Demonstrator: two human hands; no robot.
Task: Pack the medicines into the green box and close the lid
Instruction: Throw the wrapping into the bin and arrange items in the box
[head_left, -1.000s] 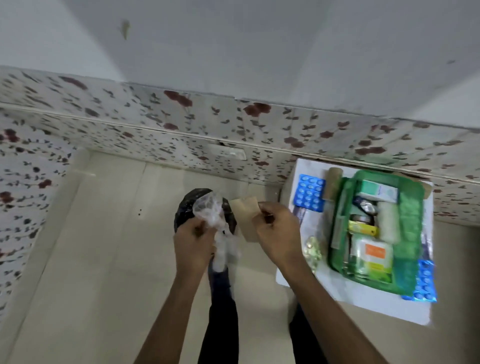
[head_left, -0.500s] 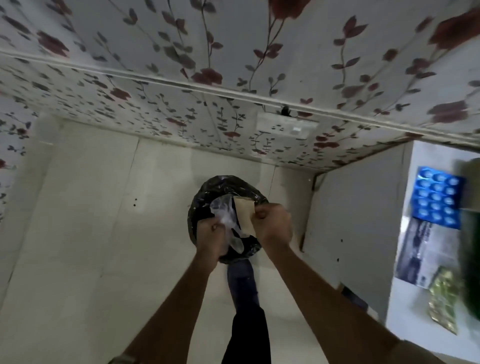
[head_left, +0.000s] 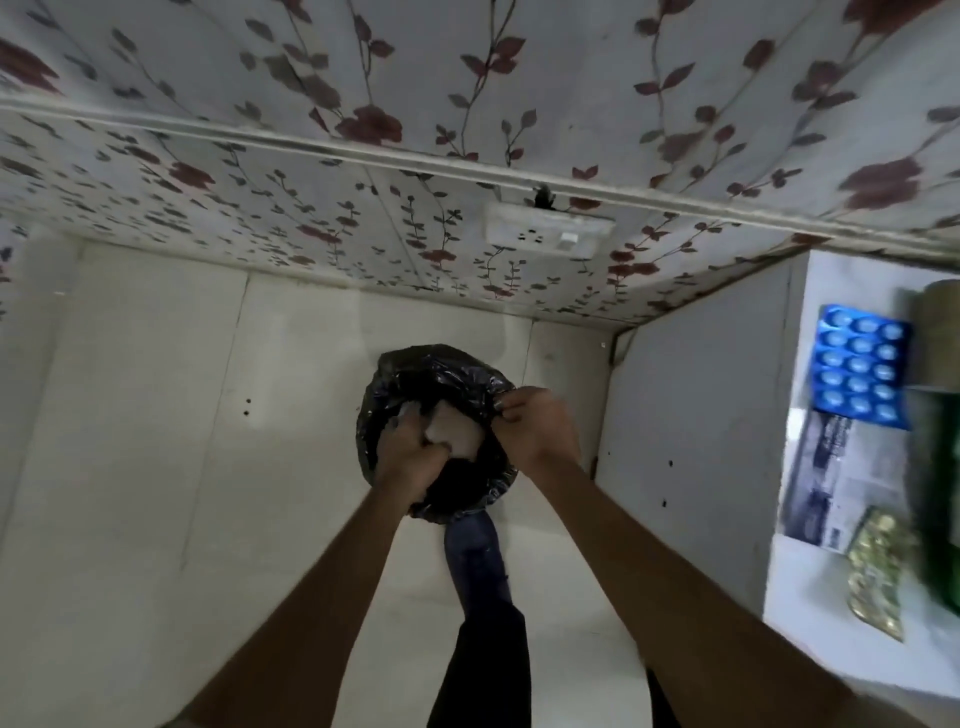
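Note:
My left hand (head_left: 410, 452) is down inside a black bin bag (head_left: 441, 374) on the floor, closed on crumpled wrappers (head_left: 451, 432), a pale paper piece and clear plastic. My right hand (head_left: 537, 423) pinches the bag's right rim. On the white table (head_left: 826, 654) at the right lie a blue blister pack (head_left: 860, 364), a printed leaflet (head_left: 831, 483) and a gold-green blister strip (head_left: 878, 571). Only a dark green sliver of the green box (head_left: 943, 493) shows at the right edge; its contents are out of view.
Pale floor tiles surround the bag. A flower-patterned wall with a white socket plate (head_left: 548, 228) runs behind. The table's white side panel (head_left: 691, 431) stands just right of my right hand. My dark trouser leg (head_left: 483, 597) is below the bag.
The camera swung left and down, so the green box left the view. Both hands dropped from chest height to the bin bag; the wrappers went inside it, and my right hand shifted to the bag's rim.

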